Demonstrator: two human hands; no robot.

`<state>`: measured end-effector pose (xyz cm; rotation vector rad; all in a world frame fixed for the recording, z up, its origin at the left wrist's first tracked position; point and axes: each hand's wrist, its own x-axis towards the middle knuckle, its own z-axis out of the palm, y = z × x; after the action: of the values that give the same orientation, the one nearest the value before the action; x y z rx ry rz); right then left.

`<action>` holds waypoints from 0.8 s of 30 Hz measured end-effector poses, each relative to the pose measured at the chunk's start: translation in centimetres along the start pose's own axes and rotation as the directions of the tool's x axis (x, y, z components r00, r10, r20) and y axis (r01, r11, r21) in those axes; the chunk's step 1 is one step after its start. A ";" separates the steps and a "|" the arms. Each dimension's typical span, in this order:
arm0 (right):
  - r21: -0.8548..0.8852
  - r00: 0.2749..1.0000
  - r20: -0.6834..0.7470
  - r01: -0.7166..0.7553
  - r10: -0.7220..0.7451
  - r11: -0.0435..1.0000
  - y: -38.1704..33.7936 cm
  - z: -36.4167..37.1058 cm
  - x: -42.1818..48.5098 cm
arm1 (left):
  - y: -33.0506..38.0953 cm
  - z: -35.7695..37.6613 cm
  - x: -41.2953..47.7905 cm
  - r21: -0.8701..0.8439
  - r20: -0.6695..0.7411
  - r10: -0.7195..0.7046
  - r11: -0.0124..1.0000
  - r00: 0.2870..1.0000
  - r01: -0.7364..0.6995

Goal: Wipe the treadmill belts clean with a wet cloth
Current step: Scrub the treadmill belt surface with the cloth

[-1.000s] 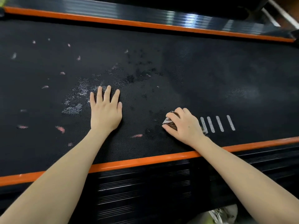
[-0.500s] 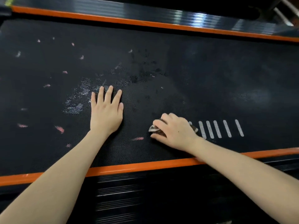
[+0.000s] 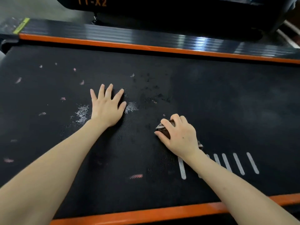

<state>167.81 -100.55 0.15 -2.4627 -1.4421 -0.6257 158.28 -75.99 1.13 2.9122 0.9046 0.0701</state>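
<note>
Step in hand: the belt (image 3: 227, 103) is being wiped; by judgement the work is partway through, since the right part looks evenly dark while the left part is marked.
Cloth: a dark cloth (image 3: 165, 132) with a pale edge is bunched under the right hand (image 3: 180, 135); it is pressed to the belt near the middle, close to the white stripes (image 3: 238, 163) on their far side; a small tail shows beside the wrist.
Right hand: the fingers (image 3: 167, 123) are curled over the wad, which is held against the surface; the thumb is laid along its near side.
Left hand: the left hand (image 3: 107, 108) is laid flat on the belt, apart from the cloth; its fingers are straight and spread wide; nothing is held.
Dirt: pale patches (image 3: 82, 112) are seen on either side of the left hand; pinkish flecks (image 3: 136, 176) are scattered to the left and towards the orange rail (image 3: 146, 213).
Next move: by judgement the cloth is to be carried leftward over the pale patches under firm pressure; the left hand will likely need to be lifted clear first; repeated passes may be called for by the textured surface.
</note>
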 end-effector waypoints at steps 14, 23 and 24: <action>-0.045 0.961 0.094 -0.258 0.261 0.965 1.4 4.4 11.8 | -0.8 1.9 1.8 -0.036 -0.112 0.020 0.999 0.994 -0.024; 0.038 0.986 0.150 0.069 -0.074 0.997 3.8 5.6 14.0 | -0.7 1.8 1.9 -0.051 -0.109 0.017 0.998 0.994 -0.023; 0.009 0.985 0.166 -0.050 0.047 0.999 4.7 6.5 16.1 | -0.8 1.9 1.8 -0.051 -0.106 0.017 0.998 0.994 -0.023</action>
<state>180.44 -87.87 1.97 -2.5843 -1.4331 -0.4077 159.50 -74.45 -0.77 2.8934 0.8746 0.2482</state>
